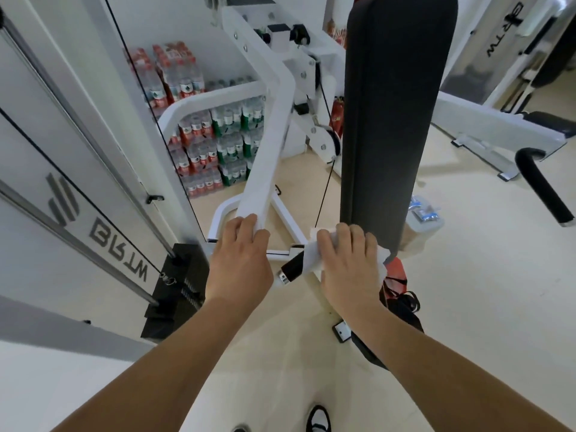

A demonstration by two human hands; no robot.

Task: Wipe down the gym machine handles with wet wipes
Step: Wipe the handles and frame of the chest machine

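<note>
A white machine arm (pixel 271 141) slopes down toward me, and my left hand (pixel 240 260) grips its lower end. A short black handle (pixel 293 268) with a chrome end cap sticks out just to the right. A white wet wipe (pixel 311 254) is wrapped over that handle, and my right hand (pixel 349 263) holds the wipe around it, fingers curled over the top. The inner part of the handle is hidden under the wipe and hand.
A tall dark back pad (pixel 389 104) rises just behind my right hand. A pack of wet wipes (pixel 424 210) lies on a container to its right. The weight stack (pixel 174 288) and frame stand at left, bottled water crates (pixel 218 145) behind, another black handle (pixel 542 188) at right.
</note>
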